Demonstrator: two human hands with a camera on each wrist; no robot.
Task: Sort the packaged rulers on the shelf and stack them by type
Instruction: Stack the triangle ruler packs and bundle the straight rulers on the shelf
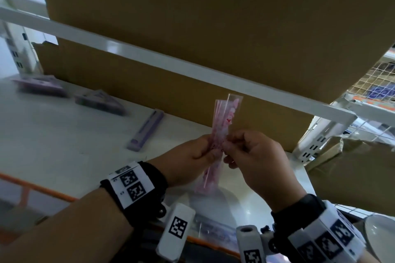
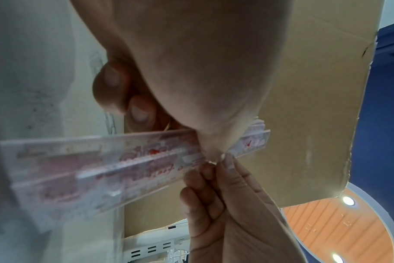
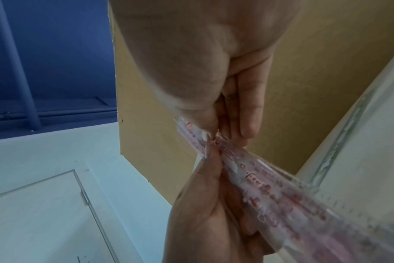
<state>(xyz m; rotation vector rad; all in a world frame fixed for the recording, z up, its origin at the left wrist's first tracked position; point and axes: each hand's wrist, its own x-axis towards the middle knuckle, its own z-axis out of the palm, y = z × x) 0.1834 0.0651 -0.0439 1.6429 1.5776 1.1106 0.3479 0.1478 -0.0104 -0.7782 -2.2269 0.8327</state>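
above the white shelf [image 1: 53, 126], pink rulers [image 1: 224, 121] held upright by both hands.
glossy clear sleeves, thin flat strips with red print. left hand [image 1: 188, 162] grips the bundle's middle from 9 o'clock; right hand [image 1: 254, 158] pinches its edge from 3 o'clock. purple packs [image 1: 100, 100] and a lilac ruler [image 1: 145, 130] lie toward 10 o'clock; a matte cardboard box [image 1: 192, 17] stands at 12.
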